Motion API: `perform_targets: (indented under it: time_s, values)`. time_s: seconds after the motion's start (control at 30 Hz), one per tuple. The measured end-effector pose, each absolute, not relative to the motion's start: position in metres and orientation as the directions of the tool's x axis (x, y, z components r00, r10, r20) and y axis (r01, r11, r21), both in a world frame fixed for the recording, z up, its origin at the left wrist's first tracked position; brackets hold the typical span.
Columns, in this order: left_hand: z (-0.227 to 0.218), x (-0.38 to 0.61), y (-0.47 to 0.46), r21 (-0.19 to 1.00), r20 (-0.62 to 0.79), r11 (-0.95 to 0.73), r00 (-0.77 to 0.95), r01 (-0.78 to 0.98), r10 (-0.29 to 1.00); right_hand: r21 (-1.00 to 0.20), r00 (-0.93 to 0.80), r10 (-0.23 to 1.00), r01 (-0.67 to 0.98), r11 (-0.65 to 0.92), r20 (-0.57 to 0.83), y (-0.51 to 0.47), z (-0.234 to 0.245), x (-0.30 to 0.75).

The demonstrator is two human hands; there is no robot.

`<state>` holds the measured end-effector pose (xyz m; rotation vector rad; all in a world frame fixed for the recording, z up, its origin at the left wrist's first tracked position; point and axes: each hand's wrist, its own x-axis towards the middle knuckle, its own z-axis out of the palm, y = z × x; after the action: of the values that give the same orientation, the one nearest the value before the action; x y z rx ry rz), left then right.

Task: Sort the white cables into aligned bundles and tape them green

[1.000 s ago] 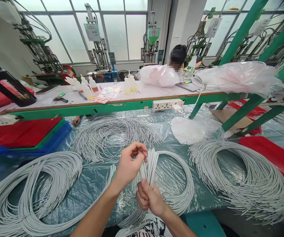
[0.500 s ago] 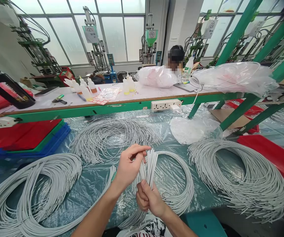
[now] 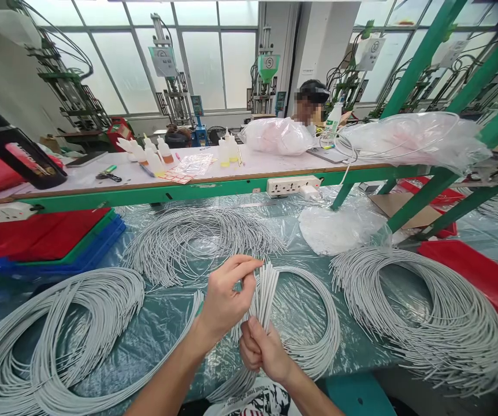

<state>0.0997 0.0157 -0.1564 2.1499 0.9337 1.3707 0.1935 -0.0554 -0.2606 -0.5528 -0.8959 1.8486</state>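
Observation:
My right hand (image 3: 263,349) is closed in a fist round a bunch of grey cable ends (image 3: 265,289) that stand up out of it. These ends belong to a grey cable loop (image 3: 323,312) lying on the plastic-covered bench. Above the fist, my left hand (image 3: 225,297) pinches the tip of one cable from the bunch between thumb and fingers.
Large coils of grey cable lie at left (image 3: 54,341), behind (image 3: 197,237) and at right (image 3: 426,312). Red and blue trays (image 3: 45,237) are stacked at left. A raised shelf (image 3: 214,179) carries bottles, bags and a power strip (image 3: 293,185). A person works behind it.
My left hand's fingers have worked slightly at the cable tips and closed tighter. The right fist has stayed in place.

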Motion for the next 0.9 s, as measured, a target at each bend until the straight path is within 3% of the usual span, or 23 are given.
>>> perform_targets:
  time_s: [0.37,0.63,0.77,0.9]
  values:
    - [-0.1507,0.0965,0.0167,0.605,0.659,-0.743,0.344,0.287,0.669,-0.759,-0.408,0.912,-0.606,-0.238,0.04,-0.0543,-0.2623,0.1926]
    - [-0.1505,0.0999,0.0218,0.841,0.399,-0.478,0.307,0.253,0.864,-0.741,-0.422,0.905,-0.626,-0.242,0.06,-0.0544,-0.262,0.1925]
    - [-0.15,0.1013,0.0212,0.858,0.357,-0.45,0.339,0.25,0.87,-0.734,-0.427,0.901,-0.635,-0.242,0.073,-0.0533,-0.2594,0.192]
    - [-0.15,0.1023,0.0201,0.825,0.419,-0.515,0.357,0.235,0.835,-0.729,-0.428,0.901,-0.639,-0.246,0.071,-0.0527,-0.2594,0.1923]
